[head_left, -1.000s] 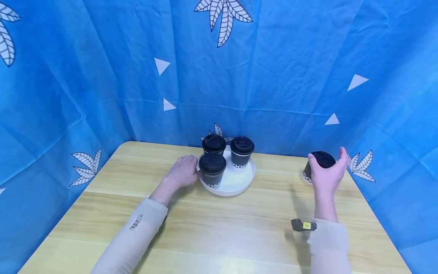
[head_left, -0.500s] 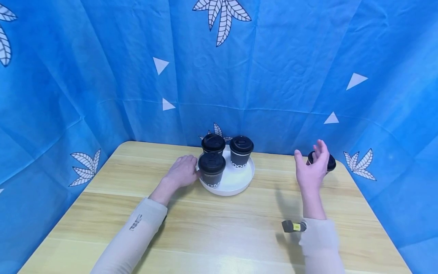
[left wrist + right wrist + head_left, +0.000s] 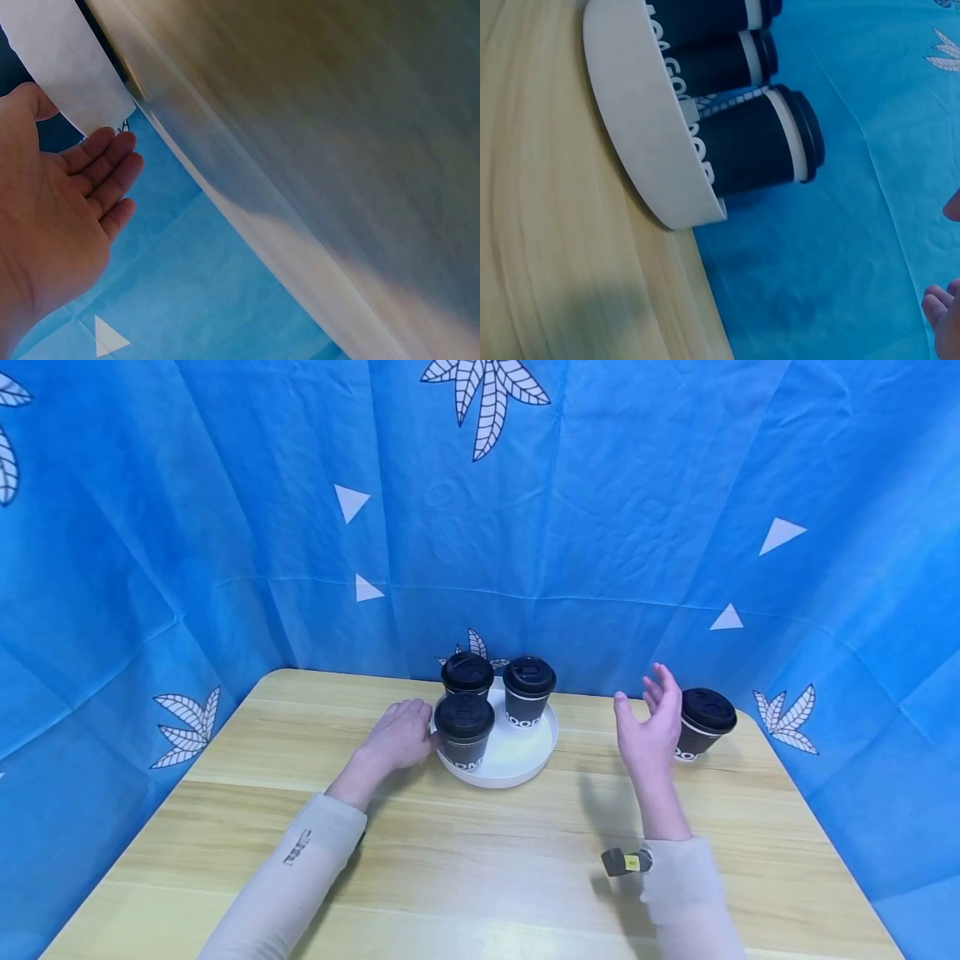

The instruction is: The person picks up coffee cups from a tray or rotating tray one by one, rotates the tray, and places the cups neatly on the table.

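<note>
A round white tray [image 3: 517,760] holds three dark lidded paper coffee cups: a front cup [image 3: 465,733], a back-left cup [image 3: 468,673] and a back-right cup [image 3: 528,693]. My left hand [image 3: 399,735] holds the tray's left edge, its thumb at the rim and fingertips against the wall in the left wrist view. On the right, a fourth coffee cup [image 3: 703,722] stands upright on the table. My right hand [image 3: 651,727] is raised left of it, fingers spread from the thumb, holding nothing. In the right wrist view, only parts of its fingers [image 3: 936,306] show.
The wooden table [image 3: 450,868] has its back edge against a blue curtain [image 3: 630,527] printed with leaves and triangles. A small black device with a yellow label [image 3: 628,862] sits at the right cuff.
My right hand has let go of the cup at the right and moved left, leaving that cup standing on the table. My left hand and the tray have stayed in place.
</note>
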The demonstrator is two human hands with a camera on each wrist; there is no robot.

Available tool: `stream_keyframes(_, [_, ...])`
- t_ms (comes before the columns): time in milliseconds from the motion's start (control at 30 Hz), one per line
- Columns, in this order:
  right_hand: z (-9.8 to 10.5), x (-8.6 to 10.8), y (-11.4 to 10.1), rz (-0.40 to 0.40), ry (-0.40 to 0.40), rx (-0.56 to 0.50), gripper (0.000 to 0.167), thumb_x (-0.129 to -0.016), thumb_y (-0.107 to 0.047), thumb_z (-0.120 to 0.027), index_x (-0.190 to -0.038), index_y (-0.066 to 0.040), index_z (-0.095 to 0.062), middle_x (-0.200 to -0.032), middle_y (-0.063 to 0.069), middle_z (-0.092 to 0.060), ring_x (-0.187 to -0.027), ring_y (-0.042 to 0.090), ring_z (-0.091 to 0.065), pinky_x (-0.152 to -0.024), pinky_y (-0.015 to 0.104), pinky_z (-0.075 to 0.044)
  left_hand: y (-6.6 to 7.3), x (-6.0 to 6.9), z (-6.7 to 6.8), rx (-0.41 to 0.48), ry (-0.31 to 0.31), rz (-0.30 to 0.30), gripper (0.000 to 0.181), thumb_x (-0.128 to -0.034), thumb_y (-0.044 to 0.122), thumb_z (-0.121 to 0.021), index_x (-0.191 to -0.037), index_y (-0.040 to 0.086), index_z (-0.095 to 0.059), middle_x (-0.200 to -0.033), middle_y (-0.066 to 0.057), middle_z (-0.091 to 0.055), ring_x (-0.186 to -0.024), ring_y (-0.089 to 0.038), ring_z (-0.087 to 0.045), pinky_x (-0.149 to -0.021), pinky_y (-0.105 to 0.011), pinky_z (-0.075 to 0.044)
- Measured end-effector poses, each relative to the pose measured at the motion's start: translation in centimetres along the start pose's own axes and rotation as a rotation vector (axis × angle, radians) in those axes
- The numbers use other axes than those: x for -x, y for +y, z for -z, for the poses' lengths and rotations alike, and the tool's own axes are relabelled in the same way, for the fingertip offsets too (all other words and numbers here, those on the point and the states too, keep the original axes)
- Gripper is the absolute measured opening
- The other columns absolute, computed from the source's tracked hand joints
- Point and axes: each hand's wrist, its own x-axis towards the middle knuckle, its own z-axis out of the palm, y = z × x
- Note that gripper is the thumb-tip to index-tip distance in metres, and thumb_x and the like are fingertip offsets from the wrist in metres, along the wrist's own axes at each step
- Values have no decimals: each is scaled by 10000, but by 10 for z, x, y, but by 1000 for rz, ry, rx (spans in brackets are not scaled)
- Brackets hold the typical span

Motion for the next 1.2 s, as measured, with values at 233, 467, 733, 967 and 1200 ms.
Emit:
stream_keyframes(233, [-12,7,1,14,-87,-1,676,-931,8,-671,-1545,-15,-390,-1553,116,-444,-1384,290,-512,-1171,419,-407,1,0,1,2,-1,5,445,-988,374,-639,-1229,2,-600,-1167,-121,-609,-1112,-317,-548,-1066,-486,-422])
stream_keyframes(467, [-22,12,7,-46,-214,35,666,-968,0,-618,-1573,-2,-338,-1600,155,-386,-1411,317,-483,-1181,430,-399,1,0,1,3,-4,6,451,-987,380,-641,-1233,4,-600,-1163,-116,-608,-1103,-310,-547,-1054,-478,-426])
stream_keyframes(733, [-33,20,13,-138,-396,106,674,-1011,-14,-559,-1609,7,-249,-1636,222,-302,-1450,387,-429,-1182,464,-394,0,0,1,1,1,1,442,-984,371,-641,-1225,3,-603,-1150,-115,-608,-1091,-308,-549,-1055,-477,-426])
stream_keyframes(967, [-42,27,28,-184,-528,171,672,-1024,-31,-541,-1612,37,-224,-1649,248,-274,-1431,430,-446,-1158,482,-421,0,0,0,3,11,-5,432,-975,361,-652,-1216,6,-607,-1153,-118,-613,-1090,-310,-553,-1052,-479,-430])
stream_keyframes(1200, [-49,37,31,-261,-663,242,667,-1041,-52,-517,-1609,70,-191,-1643,285,-278,-1432,457,-436,-1150,521,-417,0,0,0,7,7,0,391,-978,343,-648,-1183,13,-606,-1127,-113,-605,-1052,-303,-545,-1029,-473,-436])
